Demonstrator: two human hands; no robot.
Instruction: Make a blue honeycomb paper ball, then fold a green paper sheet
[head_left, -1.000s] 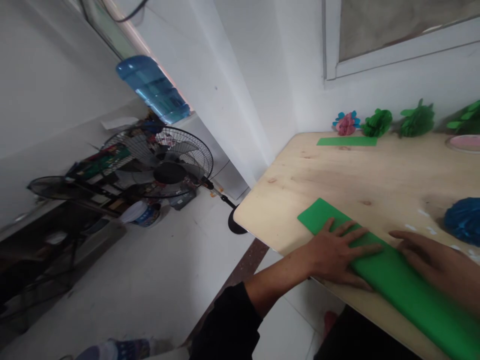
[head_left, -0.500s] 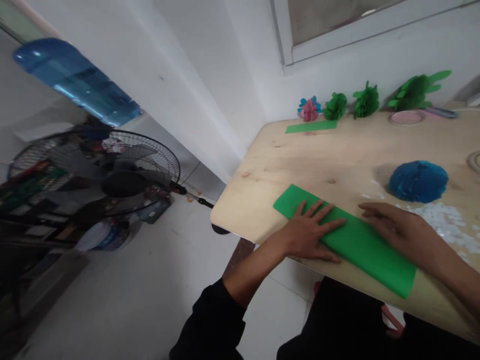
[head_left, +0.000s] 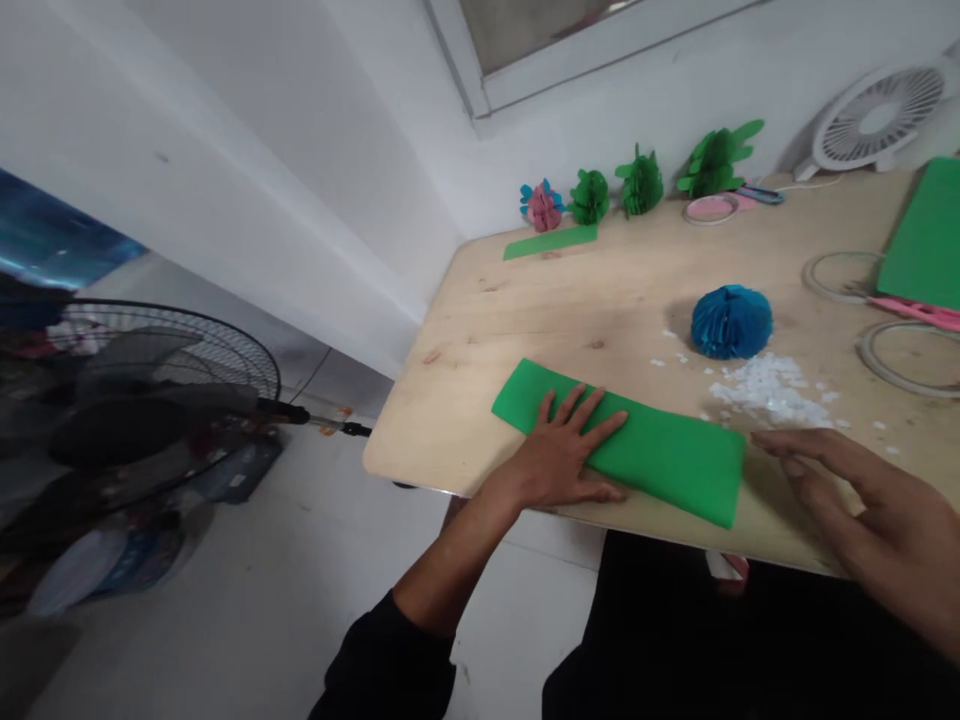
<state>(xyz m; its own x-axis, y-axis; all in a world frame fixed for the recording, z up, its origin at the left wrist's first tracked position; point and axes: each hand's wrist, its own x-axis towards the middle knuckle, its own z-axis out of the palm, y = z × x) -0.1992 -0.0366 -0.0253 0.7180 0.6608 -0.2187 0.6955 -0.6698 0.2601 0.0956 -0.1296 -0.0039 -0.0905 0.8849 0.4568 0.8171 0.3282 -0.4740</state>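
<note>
A folded strip of green paper (head_left: 667, 455) lies along the front edge of the table. My left hand (head_left: 562, 455) rests flat on it with fingers spread, pressing near its left half. Just off the paper's right end is my right hand (head_left: 870, 510), its fingers loosely extended and nothing visible in them. Beyond the paper sits a blue honeycomb paper ball (head_left: 731, 322). Small white paper bits (head_left: 772, 390) are scattered between the ball and my right hand.
Green and pink paper figures (head_left: 589, 198) line the wall behind a green strip (head_left: 551, 242). Pink-bladed scissors (head_left: 919, 312) and a green sheet (head_left: 926, 235) lie at right, below a small white fan (head_left: 874, 120). A black standing fan (head_left: 150, 400) is left of the table.
The view has swung right. My right hand has slid off the green paper to beyond its right end, while my left hand stays spread on it.
</note>
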